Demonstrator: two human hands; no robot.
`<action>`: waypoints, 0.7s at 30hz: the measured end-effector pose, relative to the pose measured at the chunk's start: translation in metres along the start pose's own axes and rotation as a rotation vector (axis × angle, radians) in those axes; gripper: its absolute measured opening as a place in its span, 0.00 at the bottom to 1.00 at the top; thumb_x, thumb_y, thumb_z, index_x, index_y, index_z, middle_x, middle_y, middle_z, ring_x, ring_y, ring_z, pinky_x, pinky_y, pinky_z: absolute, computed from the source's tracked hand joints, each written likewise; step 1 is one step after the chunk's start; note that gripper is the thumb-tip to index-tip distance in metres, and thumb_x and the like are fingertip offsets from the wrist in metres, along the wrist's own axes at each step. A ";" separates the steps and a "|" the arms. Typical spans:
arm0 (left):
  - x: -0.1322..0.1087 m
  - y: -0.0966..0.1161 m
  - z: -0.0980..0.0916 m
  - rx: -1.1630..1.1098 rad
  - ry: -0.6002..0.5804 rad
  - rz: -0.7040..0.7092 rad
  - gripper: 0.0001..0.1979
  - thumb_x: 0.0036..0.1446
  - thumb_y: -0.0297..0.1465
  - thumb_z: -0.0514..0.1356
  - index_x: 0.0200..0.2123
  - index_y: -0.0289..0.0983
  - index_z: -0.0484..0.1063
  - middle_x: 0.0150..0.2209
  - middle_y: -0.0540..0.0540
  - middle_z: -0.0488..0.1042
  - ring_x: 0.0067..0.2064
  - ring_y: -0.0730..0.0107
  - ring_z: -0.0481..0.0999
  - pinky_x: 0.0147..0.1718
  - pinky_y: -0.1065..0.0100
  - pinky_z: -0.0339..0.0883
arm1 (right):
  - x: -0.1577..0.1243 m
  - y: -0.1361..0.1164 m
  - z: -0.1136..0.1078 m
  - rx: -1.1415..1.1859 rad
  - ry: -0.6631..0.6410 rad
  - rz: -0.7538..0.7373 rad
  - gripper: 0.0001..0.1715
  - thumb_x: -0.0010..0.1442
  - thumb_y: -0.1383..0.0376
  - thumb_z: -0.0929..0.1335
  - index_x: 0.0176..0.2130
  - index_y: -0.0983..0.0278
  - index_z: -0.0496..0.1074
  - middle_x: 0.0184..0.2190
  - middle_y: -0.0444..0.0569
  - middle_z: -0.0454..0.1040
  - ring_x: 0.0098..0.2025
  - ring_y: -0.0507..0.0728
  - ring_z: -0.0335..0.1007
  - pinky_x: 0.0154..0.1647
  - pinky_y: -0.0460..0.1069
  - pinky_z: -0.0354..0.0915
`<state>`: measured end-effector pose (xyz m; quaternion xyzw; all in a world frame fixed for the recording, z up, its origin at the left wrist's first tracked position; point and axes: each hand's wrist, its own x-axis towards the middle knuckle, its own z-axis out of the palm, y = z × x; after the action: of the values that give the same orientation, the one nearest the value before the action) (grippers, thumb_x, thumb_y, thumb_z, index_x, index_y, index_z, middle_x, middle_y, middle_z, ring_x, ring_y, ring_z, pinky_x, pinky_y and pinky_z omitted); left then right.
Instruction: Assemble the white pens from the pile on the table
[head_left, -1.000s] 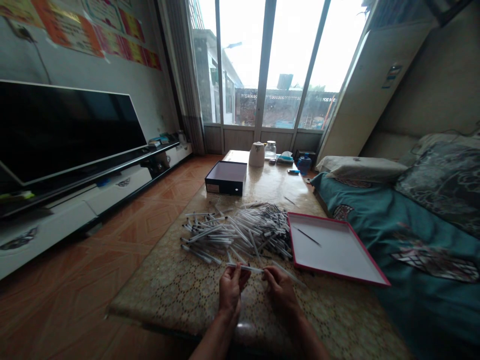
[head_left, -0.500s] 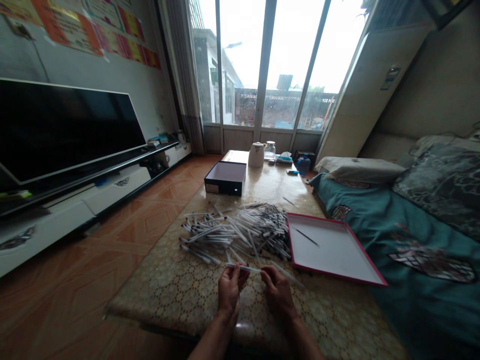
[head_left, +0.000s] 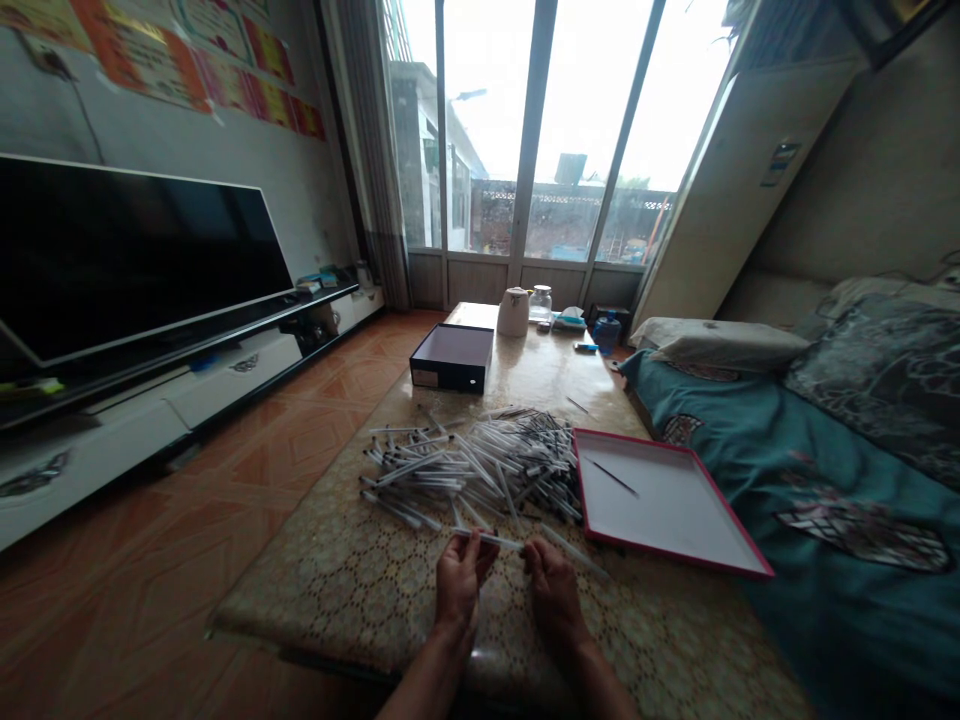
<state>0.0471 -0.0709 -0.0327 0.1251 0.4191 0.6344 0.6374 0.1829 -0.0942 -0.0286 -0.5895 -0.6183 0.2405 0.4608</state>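
A slim white pen [head_left: 504,542] lies nearly level between my two hands, just above the table [head_left: 337,590]. My left hand [head_left: 459,580] is closed around its left part, thumb on top. At the other end, my right hand [head_left: 553,588] pinches the tip, where something small and dark shows between the fingers. Right beyond my hands spreads a loose pile of white pens [head_left: 442,470], many with black ends. Thin dark refills [head_left: 536,425] seem to be mixed into its far right side.
Right of the pile lies a shallow red-rimmed lid [head_left: 675,510] with one thin dark refill [head_left: 615,478] in it. Farther back stand a dark open box [head_left: 448,376], a kettle [head_left: 513,312] and a glass jar [head_left: 540,303]. A sofa [head_left: 735,430] borders the table's right side.
My right hand has shifted slightly and its fingers have closed more tightly at the pen's right end. The left hand and the pile look the same.
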 end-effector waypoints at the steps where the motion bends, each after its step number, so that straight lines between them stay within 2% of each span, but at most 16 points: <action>1: 0.000 0.000 0.000 0.001 -0.004 0.002 0.06 0.48 0.28 0.63 0.29 0.32 0.70 0.27 0.45 0.76 0.29 0.72 0.77 0.33 0.69 0.72 | -0.001 -0.001 0.000 0.004 0.004 -0.006 0.20 0.61 0.57 0.58 0.25 0.63 0.68 0.20 0.44 0.68 0.23 0.53 0.64 0.26 0.45 0.58; 4: -0.001 0.001 0.000 -0.002 -0.003 0.008 0.06 0.47 0.27 0.64 0.29 0.32 0.70 0.27 0.46 0.76 0.29 0.72 0.77 0.33 0.70 0.72 | -0.001 -0.004 -0.002 0.077 0.009 -0.013 0.14 0.58 0.58 0.61 0.34 0.63 0.70 0.26 0.46 0.72 0.28 0.53 0.68 0.30 0.45 0.62; 6: -0.001 0.001 0.000 -0.007 0.000 0.007 0.06 0.47 0.27 0.64 0.29 0.32 0.70 0.28 0.45 0.76 0.29 0.72 0.77 0.33 0.70 0.72 | -0.001 -0.003 -0.002 0.112 0.005 -0.007 0.15 0.57 0.57 0.63 0.40 0.64 0.70 0.28 0.47 0.73 0.29 0.54 0.69 0.31 0.45 0.62; 8: -0.002 0.001 0.001 -0.013 0.002 0.006 0.06 0.47 0.27 0.64 0.29 0.32 0.70 0.28 0.45 0.76 0.29 0.71 0.77 0.33 0.69 0.73 | -0.001 -0.001 -0.001 0.095 0.001 0.001 0.16 0.58 0.56 0.62 0.37 0.63 0.70 0.25 0.45 0.72 0.27 0.53 0.68 0.29 0.45 0.62; 12: -0.001 0.001 0.000 -0.013 -0.001 0.014 0.07 0.46 0.28 0.65 0.29 0.32 0.70 0.28 0.45 0.76 0.29 0.71 0.77 0.32 0.69 0.73 | -0.002 0.000 0.002 0.020 0.019 -0.014 0.22 0.62 0.55 0.57 0.25 0.62 0.68 0.19 0.43 0.67 0.22 0.52 0.64 0.25 0.45 0.57; 17: -0.001 0.000 0.000 0.001 0.001 0.011 0.07 0.46 0.28 0.65 0.30 0.32 0.71 0.28 0.45 0.76 0.29 0.72 0.77 0.32 0.70 0.73 | -0.004 0.000 0.001 0.092 0.001 -0.006 0.17 0.60 0.54 0.59 0.33 0.63 0.69 0.24 0.45 0.70 0.27 0.53 0.67 0.29 0.45 0.60; 21: -0.002 0.001 0.001 -0.012 -0.004 0.008 0.06 0.47 0.28 0.64 0.29 0.32 0.71 0.28 0.45 0.77 0.29 0.72 0.77 0.32 0.70 0.73 | -0.003 0.002 0.000 0.127 0.010 0.056 0.18 0.58 0.54 0.62 0.41 0.64 0.68 0.29 0.47 0.72 0.28 0.54 0.68 0.30 0.46 0.62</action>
<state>0.0474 -0.0725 -0.0308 0.1244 0.4136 0.6392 0.6364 0.1834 -0.0965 -0.0307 -0.5773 -0.5830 0.2890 0.4933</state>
